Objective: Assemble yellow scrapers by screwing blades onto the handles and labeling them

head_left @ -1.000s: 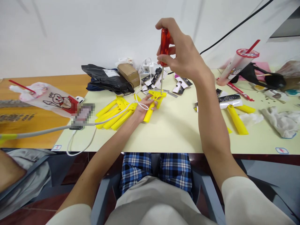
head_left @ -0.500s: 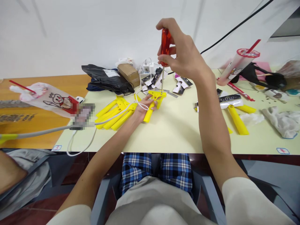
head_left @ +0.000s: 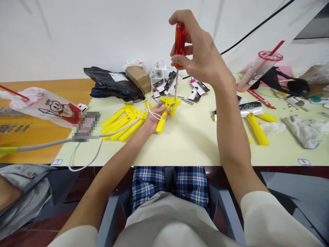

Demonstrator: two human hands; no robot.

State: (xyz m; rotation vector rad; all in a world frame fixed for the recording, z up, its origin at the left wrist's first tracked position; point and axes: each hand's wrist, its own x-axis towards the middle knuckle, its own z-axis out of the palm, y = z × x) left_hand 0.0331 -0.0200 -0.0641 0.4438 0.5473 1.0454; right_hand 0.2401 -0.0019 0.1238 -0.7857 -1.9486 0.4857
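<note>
Screwdriver (head_left: pixel 180 45), gripped upright by the closed right hand (head_left: pixel 197 46), is being aimed down onto a yellow plastic part (head_left: pixel 167 101), its long stem slanting toward the left hand (head_left: pixel 154 121) clasping it, beside yellow plastic pieces (head_left: pixel 120 123).

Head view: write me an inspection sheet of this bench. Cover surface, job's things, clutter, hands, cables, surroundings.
Surface: cream table top, orange wooden table alongside at left.
Job's things: red-handled screwdriver, shaft tip at a yellow plastic part; more yellow plastic parts left of the left hand.
Clutter: black plastic bag, cardboard box, plastic cup with red straw, crumpled white cloth.
Hands: right hand grips the screwdriver; left hand holds the yellow part.
Cables: white cable over the left wrist; black cable behind the right hand.
Surroundings: white wall, plaid shorts.
</note>
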